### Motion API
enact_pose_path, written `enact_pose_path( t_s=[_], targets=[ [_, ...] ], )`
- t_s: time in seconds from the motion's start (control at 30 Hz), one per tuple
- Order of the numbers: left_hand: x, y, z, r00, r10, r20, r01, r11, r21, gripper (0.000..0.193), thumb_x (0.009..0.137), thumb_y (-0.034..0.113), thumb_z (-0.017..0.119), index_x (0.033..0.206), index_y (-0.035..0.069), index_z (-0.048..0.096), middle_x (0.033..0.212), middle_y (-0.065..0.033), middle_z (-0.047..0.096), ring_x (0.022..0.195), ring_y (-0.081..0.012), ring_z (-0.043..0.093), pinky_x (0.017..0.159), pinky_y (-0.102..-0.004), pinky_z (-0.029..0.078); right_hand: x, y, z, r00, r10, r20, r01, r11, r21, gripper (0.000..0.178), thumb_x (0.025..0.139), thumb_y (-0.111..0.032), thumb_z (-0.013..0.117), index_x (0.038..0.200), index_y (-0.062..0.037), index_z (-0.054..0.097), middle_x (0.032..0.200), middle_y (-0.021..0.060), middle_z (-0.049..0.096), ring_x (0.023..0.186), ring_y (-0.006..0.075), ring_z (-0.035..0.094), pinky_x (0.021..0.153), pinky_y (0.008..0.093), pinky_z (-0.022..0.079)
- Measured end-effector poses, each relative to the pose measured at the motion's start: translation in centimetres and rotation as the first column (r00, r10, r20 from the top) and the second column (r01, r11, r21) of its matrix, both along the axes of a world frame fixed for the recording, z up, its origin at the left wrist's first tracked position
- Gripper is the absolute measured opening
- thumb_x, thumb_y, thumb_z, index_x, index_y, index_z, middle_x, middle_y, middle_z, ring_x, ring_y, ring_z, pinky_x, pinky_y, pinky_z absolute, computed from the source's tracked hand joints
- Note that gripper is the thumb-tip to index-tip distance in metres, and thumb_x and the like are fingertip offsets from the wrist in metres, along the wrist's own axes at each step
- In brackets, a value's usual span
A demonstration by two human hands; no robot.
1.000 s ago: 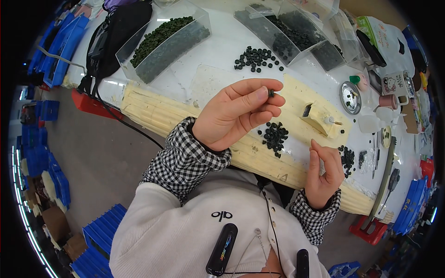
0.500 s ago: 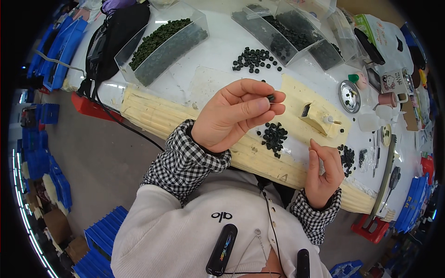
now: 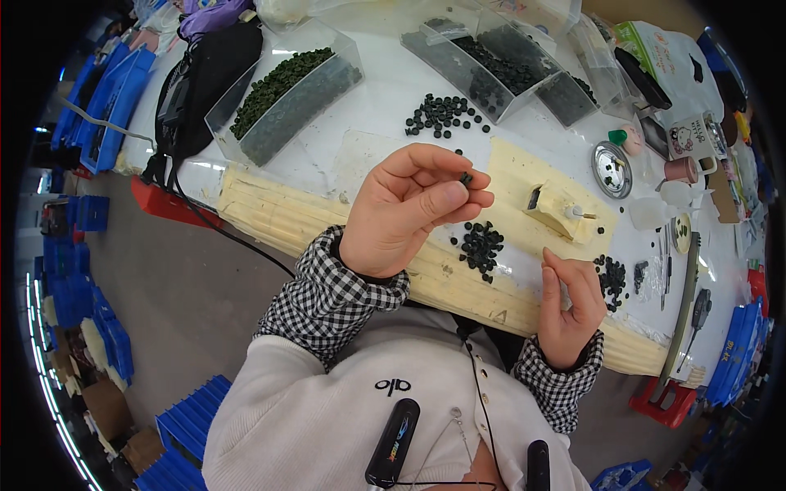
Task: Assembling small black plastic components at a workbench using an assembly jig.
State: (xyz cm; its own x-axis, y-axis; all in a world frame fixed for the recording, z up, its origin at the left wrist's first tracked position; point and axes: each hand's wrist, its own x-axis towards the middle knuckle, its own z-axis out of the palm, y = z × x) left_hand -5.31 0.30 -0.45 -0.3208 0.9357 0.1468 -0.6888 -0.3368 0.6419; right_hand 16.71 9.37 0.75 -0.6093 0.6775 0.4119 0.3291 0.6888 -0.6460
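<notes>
Raised over the table's near edge, my left hand (image 3: 409,209) pinches a small dark round piece (image 3: 466,177) between thumb and fingers. My right hand (image 3: 571,304) is lower and to the right, its fingers curled in; anything they hold is hidden. Between the hands lies a pile of small black pieces (image 3: 481,247). Another black pile (image 3: 612,280) is just beyond my right hand. Farther off, small round black pieces (image 3: 442,115) are spread on the white table. A cream-coloured block (image 3: 562,214) with a white-collared pin stands on a yellow sheet (image 3: 514,176).
A clear bin (image 3: 274,135) of dark green pieces stands back left, beside a black bag (image 3: 213,78). Another divided bin (image 3: 512,106) is at the back. To the right are a round metal dish (image 3: 612,169), a pink cup (image 3: 681,170) and slim tools (image 3: 666,270).
The small piece has turned slightly in my left fingertips, and its side now shows. My right hand has hardly moved. The whole view has shifted a little.
</notes>
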Motion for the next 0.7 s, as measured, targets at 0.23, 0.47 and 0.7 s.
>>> enact_pose_path(
  t_s=[0.23,0.47,0.7],
  targets=[
    [0.3,0.0,0.0,0.991,0.086,-0.104,-0.092,0.995,-0.049,0.023,0.086,-0.008,0.056,0.107,0.000,0.056,0.109,-0.0170,0.063,0.101,-0.0232,0.064,0.085,-0.0278,0.056,-0.1,0.2,0.0,1.000,0.019,-0.019,-0.019,1.000,0.020,0.017,0.079,0.005,0.064,0.096,0.0037,0.067,0.079,0.0124,0.061,0.071,0.0231,0.058,0.066,0.0291,0.046],
    [0.8,0.0,0.6,0.945,0.174,-0.276,-0.208,0.973,-0.099,0.033,0.084,-0.007,0.059,0.116,-0.001,0.053,0.107,-0.0171,0.064,0.099,-0.0228,0.065,0.084,-0.0292,0.055,-0.1,0.2,-0.1,0.999,0.019,-0.028,-0.018,1.000,0.026,0.018,0.078,0.006,0.065,0.096,0.0038,0.067,0.078,0.0121,0.061,0.070,0.0229,0.058,0.065,0.0289,0.045],
    [0.9,0.1,1.2,0.882,0.218,-0.418,-0.280,0.956,-0.091,0.050,0.083,-0.008,0.061,0.130,-0.002,0.043,0.105,-0.0169,0.066,0.097,-0.0215,0.066,0.084,-0.0297,0.054,-0.1,0.2,-0.2,0.999,0.026,-0.034,-0.025,1.000,0.015,0.018,0.078,0.005,0.065,0.095,0.0036,0.067,0.078,0.0121,0.061,0.070,0.0228,0.057,0.064,0.0288,0.045]
  ],
)
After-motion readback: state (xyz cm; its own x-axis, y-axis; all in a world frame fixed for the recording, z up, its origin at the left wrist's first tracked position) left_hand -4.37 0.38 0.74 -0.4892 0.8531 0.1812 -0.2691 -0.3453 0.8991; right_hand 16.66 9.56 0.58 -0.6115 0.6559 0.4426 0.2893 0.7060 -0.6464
